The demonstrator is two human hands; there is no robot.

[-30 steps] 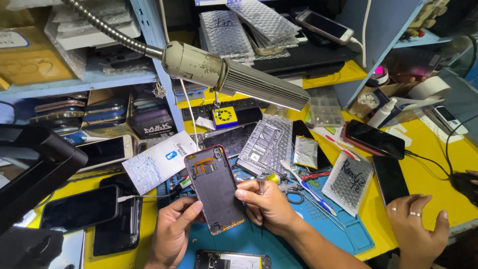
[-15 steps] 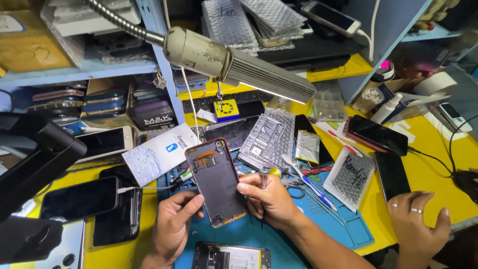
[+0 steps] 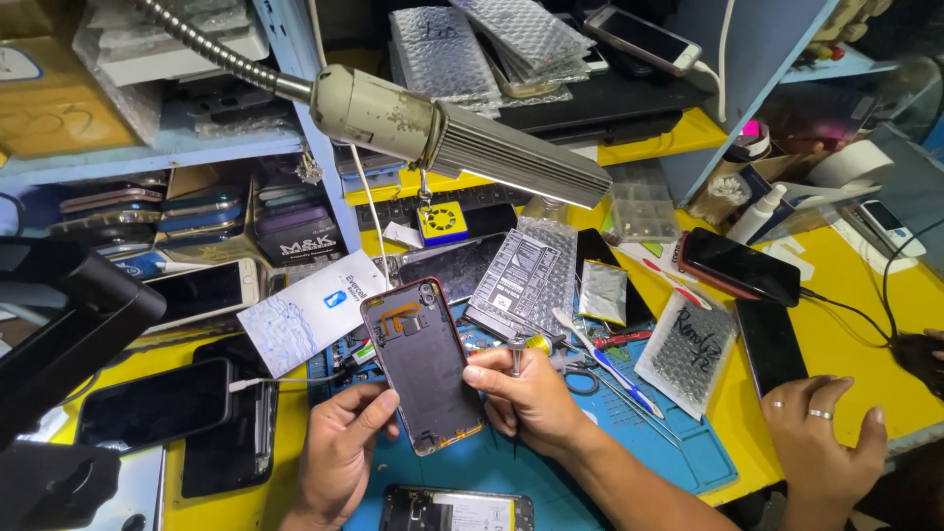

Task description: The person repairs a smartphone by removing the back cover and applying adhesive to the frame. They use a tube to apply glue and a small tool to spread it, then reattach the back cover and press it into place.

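Yellow cluttered bench (image 3: 836,344), blue mat (image 3: 688,452), left hand (image 3: 339,452) and right hand (image 3: 526,398) both grasping opened phone (image 3: 423,364)

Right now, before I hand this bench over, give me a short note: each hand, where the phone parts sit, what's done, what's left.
Left hand: supports the opened phone shell from below, fingers on its lower left edge.
Right hand: grips the shell's right edge; a yellow-handled tool lies just beyond it.
Shell is tilted above the blue mat, back cover off, inside exposed.
Another opened phone lies on the mat near the bottom edge.
A co-worker's ringed hand rests at the right.
Left: shell still open, nothing refitted.
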